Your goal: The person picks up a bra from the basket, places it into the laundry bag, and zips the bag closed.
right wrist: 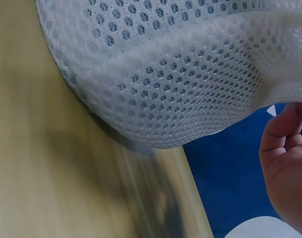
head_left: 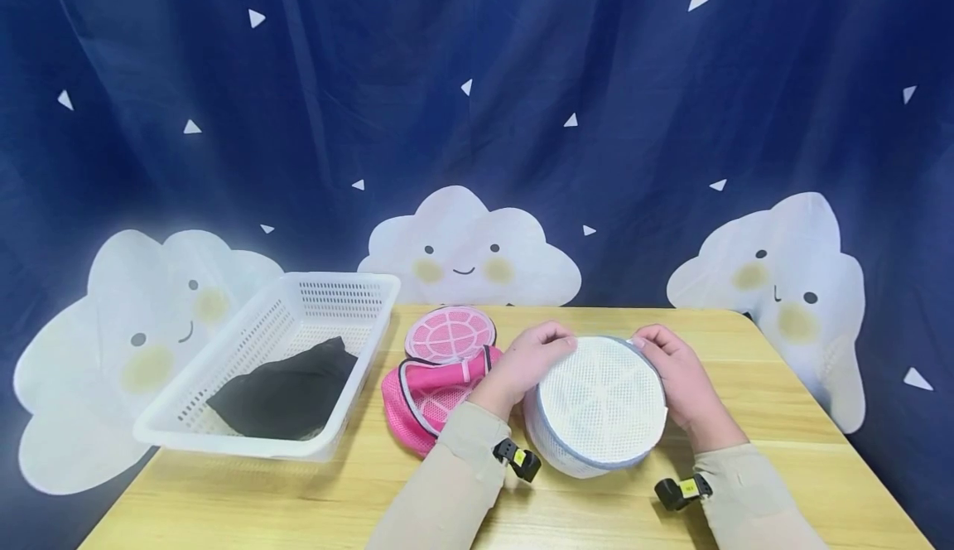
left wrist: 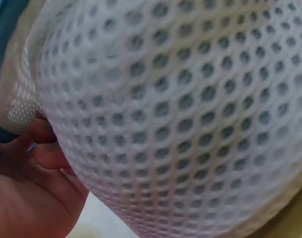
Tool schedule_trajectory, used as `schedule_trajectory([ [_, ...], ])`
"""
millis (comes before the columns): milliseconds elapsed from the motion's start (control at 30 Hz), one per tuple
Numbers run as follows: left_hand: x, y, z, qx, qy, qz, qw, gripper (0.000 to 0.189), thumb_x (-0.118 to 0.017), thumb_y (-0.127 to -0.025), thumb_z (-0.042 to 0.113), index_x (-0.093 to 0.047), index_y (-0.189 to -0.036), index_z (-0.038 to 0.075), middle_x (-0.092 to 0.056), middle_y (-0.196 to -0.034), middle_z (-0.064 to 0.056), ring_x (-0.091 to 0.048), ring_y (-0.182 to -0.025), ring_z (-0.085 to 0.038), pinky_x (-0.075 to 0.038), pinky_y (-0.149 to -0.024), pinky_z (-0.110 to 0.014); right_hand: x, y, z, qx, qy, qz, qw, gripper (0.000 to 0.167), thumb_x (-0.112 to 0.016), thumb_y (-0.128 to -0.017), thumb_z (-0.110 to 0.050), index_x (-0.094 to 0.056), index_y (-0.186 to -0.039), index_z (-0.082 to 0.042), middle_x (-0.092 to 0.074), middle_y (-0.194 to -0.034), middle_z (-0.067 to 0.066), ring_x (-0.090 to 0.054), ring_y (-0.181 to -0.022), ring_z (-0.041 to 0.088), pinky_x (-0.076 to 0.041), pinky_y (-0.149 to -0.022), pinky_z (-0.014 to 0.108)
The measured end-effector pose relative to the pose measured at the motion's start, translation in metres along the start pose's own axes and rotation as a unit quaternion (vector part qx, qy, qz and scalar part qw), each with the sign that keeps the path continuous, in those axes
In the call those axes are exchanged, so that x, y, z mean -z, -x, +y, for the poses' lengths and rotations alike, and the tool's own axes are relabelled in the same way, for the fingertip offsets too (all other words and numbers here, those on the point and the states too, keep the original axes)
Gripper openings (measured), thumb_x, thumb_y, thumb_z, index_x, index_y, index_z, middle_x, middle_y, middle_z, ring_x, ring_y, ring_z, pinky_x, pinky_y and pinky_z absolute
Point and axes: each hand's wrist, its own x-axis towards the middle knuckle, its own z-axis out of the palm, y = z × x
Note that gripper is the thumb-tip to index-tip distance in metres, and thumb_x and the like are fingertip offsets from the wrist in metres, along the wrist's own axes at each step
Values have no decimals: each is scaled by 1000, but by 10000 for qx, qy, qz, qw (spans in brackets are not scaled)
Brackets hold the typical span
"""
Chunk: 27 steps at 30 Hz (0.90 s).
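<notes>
Beige sleeves [head_left: 443,484] up front, head view: my L hand [head_left: 531,361] pinches the white mesh laundry bag [head_left: 602,401] at its far-left rim, R hand [head_left: 681,372] at far right; bag's right of the pink mesh bag [head_left: 401,397]. L wrist view: mesh fills most, L hand curled at edge. R wrist view: bag before wood tabletop [right wrist: 46,198], R hand curled at edge.
</notes>
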Motion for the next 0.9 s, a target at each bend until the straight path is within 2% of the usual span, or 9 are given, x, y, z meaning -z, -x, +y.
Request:
schedule_trajectory([
  [267, -3, 3, 2, 108, -338, -391, 9986, 18, -62, -99, 39, -72, -107, 27, -67, -102, 9, -59, -100, -12, -43, -98, -39, -4, 1, -3, 24, 269, -42, 9996, 22, -56, -106, -21, -58, -102, 0, -63, -86, 1, -63, -69, 11, -53, -59, 25],
  [367, -4, 4, 4, 147, -495, -602, 9968, 20, -61, -99, 41, -72, -109, 27, -68, -101, 8, -61, -96, -12, -45, -94, -37, -6, 2, -4, 46, 347, -89, 9993, 24, -56, -106, -21, -57, -103, 2, -63, -86, 1, -62, -69, 12, -53, -59, 25],
  [467, -6, 5, 5, 204, -634, -679, 9955, 20, -60, -100, 43, -71, -107, 28, -67, -100, 8, -61, -93, -12, -47, -90, -35, -7, 3, -5, 51, 418, -140, 9990, 25, -56, -106, -22, -57, -105, 3, -63, -86, 2, -63, -69, 13, -53, -59, 26],
  [600, -7, 5, 4, 209, -672, -561, 9959, 19, -60, -100, 43, -72, -105, 29, -67, -99, 9, -61, -93, -11, -47, -89, -35, -9, 4, -6, 12, 374, -199, 9991, 24, -57, -105, -21, -57, -106, 3, -63, -86, 2, -64, -68, 13, -54, -59, 26],
  [900, -5, 2, 0, 9, -339, -177, 9993, 17, -62, -101, 35, -75, -106, 25, -68, -97, 9, -60, -93, -11, -47, -89, -34, -11, 3, -3, 63, 432, -204, 9988, 25, -56, -105, -22, -58, -105, 3, -64, -87, 2, -63, -70, 13, -54, -60, 26],
])
